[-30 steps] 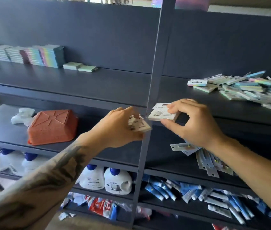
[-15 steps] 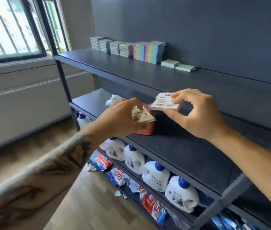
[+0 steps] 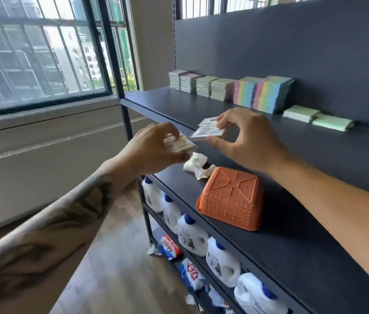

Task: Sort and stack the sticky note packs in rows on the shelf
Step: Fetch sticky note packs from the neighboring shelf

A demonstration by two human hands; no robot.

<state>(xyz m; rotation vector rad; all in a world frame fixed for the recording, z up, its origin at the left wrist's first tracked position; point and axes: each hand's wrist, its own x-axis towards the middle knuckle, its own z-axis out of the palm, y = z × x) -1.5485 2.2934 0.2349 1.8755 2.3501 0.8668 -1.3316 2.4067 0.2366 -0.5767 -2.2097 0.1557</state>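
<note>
packs in hand: two lots, both label side up. Right hand (image 3: 244, 137) pinches a white pack (image 3: 208, 130) by its near edge, thumb under, fingers (image 3: 221, 120) curled over the top. Left hand (image 3: 156, 150) grips a second pack (image 3: 180, 145), maybe more than one, thumb clamped on top.
position: both held in the air just in front of the top shelf (image 3: 201, 105), over its front edge, not yet set down.
row on shelf: six stacks (image 3: 228, 89) against the back panel, side by side. Pale ones to the left, two rainbow-edged ones to the right.
started stacks: two low green ones (image 3: 301, 113), (image 3: 331, 122) just right of the rainbow stacks. My read: those are the likely drop targets, if colours match.
step in hand: carry and place, judging from the pose.
do it well: colour faces down, so flip or check the edge before choosing a stack. Place one hand at a time. Land the pack flat, square to the stack below, then nudge it back to the panel line.
keep: the stacks touching or evenly gapped so the row reads straight.
risk: tall stacks look easy to topple; come in from above, not from the side. The pinch on the right is shallow, so the pack could tilt on release.
below: orange basket (image 3: 231, 198) upside down and crumpled paper (image 3: 196, 164) on the second shelf, white bottles (image 3: 192, 234) lower. Not involved.
</note>
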